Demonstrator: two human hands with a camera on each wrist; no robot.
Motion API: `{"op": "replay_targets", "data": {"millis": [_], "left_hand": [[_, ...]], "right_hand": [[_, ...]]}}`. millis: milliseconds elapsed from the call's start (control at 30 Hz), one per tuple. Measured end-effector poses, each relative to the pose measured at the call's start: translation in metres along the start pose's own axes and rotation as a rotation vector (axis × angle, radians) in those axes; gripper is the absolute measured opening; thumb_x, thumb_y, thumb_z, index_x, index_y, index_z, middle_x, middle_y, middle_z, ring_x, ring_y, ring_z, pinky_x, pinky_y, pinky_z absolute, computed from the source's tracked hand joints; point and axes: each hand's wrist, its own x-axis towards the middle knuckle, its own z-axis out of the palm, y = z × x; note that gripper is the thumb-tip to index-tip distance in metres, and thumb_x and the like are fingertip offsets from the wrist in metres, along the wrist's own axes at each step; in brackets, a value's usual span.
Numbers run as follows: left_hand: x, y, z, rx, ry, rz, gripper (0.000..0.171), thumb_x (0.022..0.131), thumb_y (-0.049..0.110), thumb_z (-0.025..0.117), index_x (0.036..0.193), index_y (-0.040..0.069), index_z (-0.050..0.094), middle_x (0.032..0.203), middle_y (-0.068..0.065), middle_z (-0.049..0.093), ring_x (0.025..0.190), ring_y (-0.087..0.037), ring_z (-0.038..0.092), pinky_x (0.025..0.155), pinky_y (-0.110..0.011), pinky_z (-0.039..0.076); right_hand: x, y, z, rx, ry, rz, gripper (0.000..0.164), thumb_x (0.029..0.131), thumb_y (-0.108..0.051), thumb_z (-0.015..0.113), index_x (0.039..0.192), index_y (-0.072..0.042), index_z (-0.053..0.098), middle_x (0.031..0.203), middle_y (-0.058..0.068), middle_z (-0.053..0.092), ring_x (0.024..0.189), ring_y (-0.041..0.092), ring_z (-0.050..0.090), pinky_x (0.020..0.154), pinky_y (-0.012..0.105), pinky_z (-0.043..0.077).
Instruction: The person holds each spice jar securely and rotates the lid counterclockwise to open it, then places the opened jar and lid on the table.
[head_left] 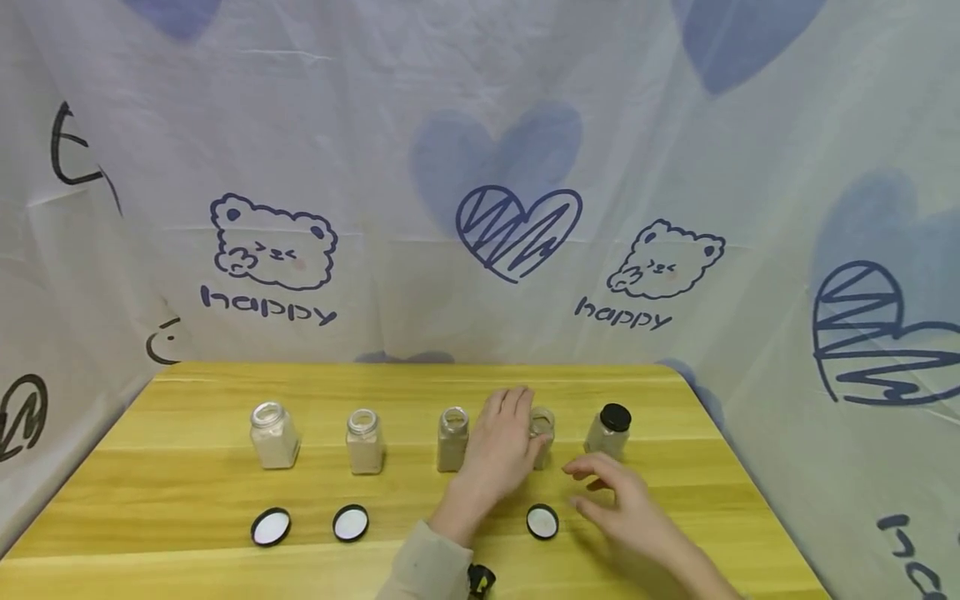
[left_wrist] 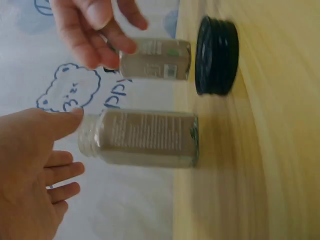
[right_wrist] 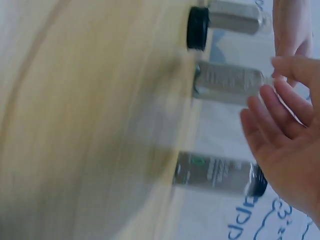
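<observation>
Five glass jars of pale powder stand in a row. My left hand [head_left: 497,437] is beside the uncapped fourth jar [head_left: 543,450], fingers extended; in the left wrist view its thumb overlaps that jar's bare threaded neck [left_wrist: 89,135]. My right hand [head_left: 622,504], loosely bent and holding nothing, hovers in front of the rightmost jar [head_left: 603,442], which wears a black lid [head_left: 616,417]. A loose black lid [head_left: 542,522] with a white inside lies in front of the fourth jar. Beside my left hand stands the uncapped third jar [head_left: 452,446].
Two more uncapped jars, the first [head_left: 274,437] and the second [head_left: 364,446], stand to the left. In front of them lie a left lid [head_left: 271,527] and another lid [head_left: 350,522]. A printed cloth [head_left: 390,167] hangs behind the wooden table [head_left: 187,492].
</observation>
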Motion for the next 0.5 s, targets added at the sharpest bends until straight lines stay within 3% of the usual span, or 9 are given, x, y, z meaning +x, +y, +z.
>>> {"op": "replay_targets", "data": {"millis": [233,367,500], "left_hand": [[0.003,0.021,-0.008,0.024,0.047,0.086,0.059,0.094,0.050,0.049,0.136,0.009,0.044,0.132,-0.003,0.049,0.126,-0.019,0.041,0.113,-0.032,0.029],[0.004,0.037,-0.009,0.050,0.035,0.132,0.058,0.093,0.050,0.050,0.133,0.008,0.047,0.128,-0.003,0.051,0.123,-0.019,0.043,0.111,-0.031,0.032],[0.006,0.052,-0.008,0.067,-0.018,0.150,0.059,0.093,0.053,0.049,0.133,0.009,0.047,0.128,-0.003,0.050,0.122,-0.017,0.044,0.107,-0.029,0.038]], "right_hand": [[0.001,-0.007,-0.027,-0.071,0.317,-0.008,0.032,0.079,0.007,0.071,0.109,-0.004,0.063,0.101,0.010,0.064,0.088,0.022,0.062,0.070,0.027,0.056],[0.004,-0.013,-0.044,-0.059,0.401,0.047,0.031,0.082,0.008,0.067,0.112,0.003,0.061,0.102,0.018,0.062,0.089,0.023,0.059,0.072,0.017,0.052],[0.006,0.005,-0.052,-0.076,0.444,0.129,0.033,0.087,-0.001,0.066,0.119,0.001,0.058,0.108,0.016,0.061,0.094,0.021,0.058,0.074,0.011,0.048]]}}
